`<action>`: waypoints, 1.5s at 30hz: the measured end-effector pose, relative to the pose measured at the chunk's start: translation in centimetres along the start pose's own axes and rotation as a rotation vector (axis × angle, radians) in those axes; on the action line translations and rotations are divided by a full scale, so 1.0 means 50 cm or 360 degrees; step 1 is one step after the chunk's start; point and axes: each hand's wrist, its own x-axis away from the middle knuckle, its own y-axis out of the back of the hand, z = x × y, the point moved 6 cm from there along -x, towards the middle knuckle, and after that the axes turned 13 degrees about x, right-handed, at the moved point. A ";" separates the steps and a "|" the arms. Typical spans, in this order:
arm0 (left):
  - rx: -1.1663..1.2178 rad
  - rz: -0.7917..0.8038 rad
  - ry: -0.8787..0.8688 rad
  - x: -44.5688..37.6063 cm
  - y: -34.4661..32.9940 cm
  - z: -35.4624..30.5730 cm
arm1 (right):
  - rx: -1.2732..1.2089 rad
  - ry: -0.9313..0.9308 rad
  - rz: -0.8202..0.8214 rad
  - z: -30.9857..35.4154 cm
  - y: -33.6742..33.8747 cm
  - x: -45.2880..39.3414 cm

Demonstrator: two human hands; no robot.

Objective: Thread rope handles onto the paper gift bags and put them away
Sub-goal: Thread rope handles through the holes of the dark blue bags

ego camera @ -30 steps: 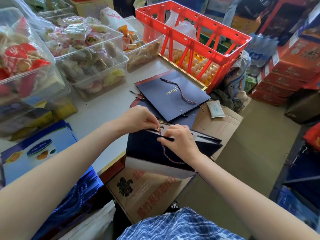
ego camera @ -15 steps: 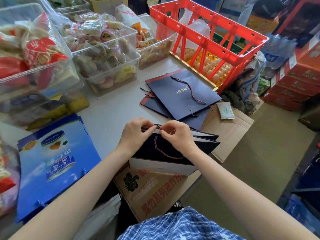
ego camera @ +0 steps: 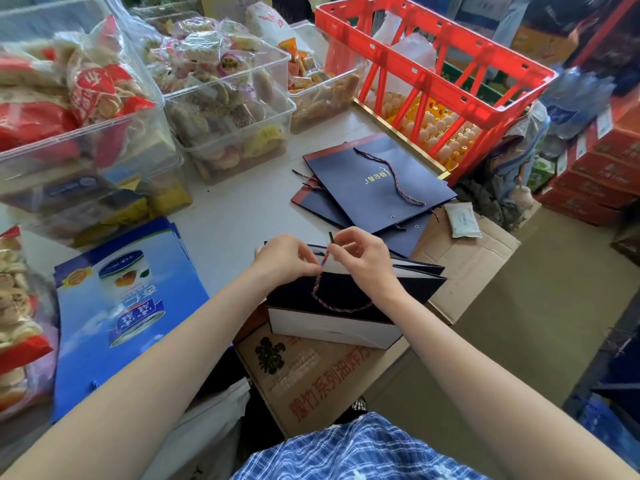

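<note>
At the tabletop's near edge I'm pinching the limp, twisted multicolour rope handle point(ego camera: 320, 278) with both hands' fingers point(ego camera: 313, 263), judging the navy paper gift bag point(ego camera: 346, 296) light and crease-prone.

Small grocery shop or its stockroom. Clear plastic bins point(ego camera: 225, 133) of wrapped snacks and pastries line the table point(ego camera: 242, 209). Red crate point(ego camera: 450, 74) sits over trays of eggs point(ego camera: 446, 129). Stacked red cartons point(ego camera: 602, 168) and shrink-wrapped water bottles point(ego camera: 578, 98) on the right. Printed cardboard boxes point(ego camera: 311, 375) on the floor.
</note>
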 end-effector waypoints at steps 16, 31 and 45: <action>0.0496 0.0110 0.0296 -0.025 -0.009 -0.010 | -0.0277 0.0123 0.0195 0.022 0.015 0.024; 0.0497 0.0232 0.0050 -0.013 0.000 -0.004 | -0.0108 -0.0090 0.0343 0.004 0.003 0.014; 0.0312 -0.0235 -0.0619 0.026 -0.002 0.001 | -0.0077 -0.0297 0.0554 0.002 -0.006 0.002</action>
